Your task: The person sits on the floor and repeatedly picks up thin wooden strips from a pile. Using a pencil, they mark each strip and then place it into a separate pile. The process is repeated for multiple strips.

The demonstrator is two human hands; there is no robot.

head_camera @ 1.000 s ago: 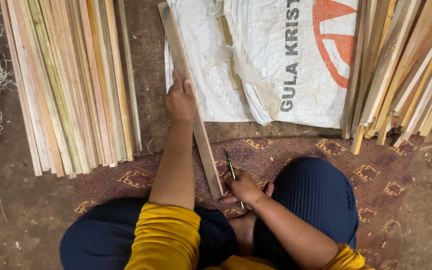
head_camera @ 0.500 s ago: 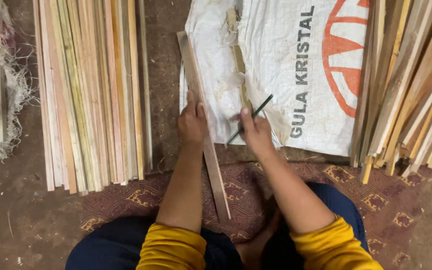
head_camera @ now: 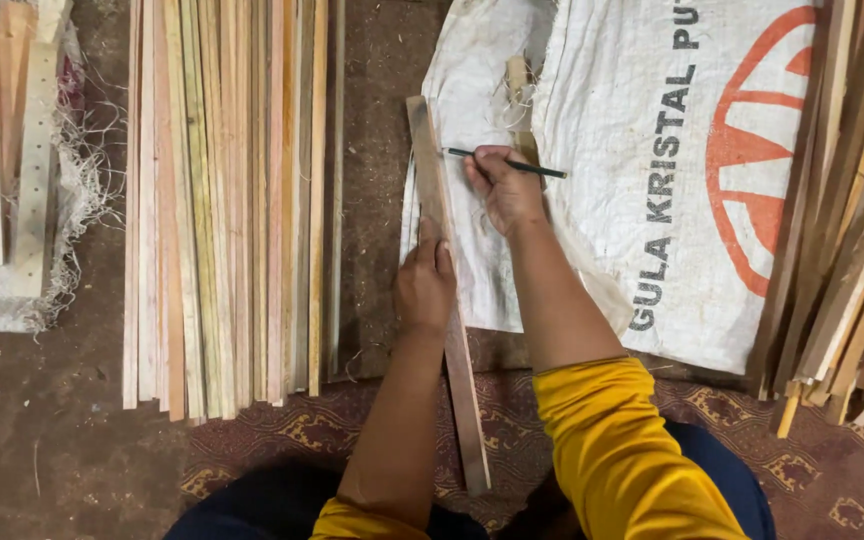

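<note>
A long thin wooden strip point(head_camera: 429, 170) lies on the ground, running from the white woven sack point(head_camera: 652, 150) down between my knees. My left hand point(head_camera: 425, 285) presses flat on the middle of the strip. My right hand point(head_camera: 504, 188) holds a dark pencil point(head_camera: 522, 167) with its tip touching the strip near the far end. My sleeves are yellow.
A row of long bamboo and wood strips point(head_camera: 232, 200) lies to the left. Another stack of strips point(head_camera: 852, 250) lies at the right edge. Pale boards on frayed cloth point(head_camera: 12, 180) sit at far left. A patterned mat point(head_camera: 302, 430) is under my legs.
My right hand has carried the pencil from near my knee up to the strip's far end. My left hand has stayed on the strip, which now lies straighter in view.
</note>
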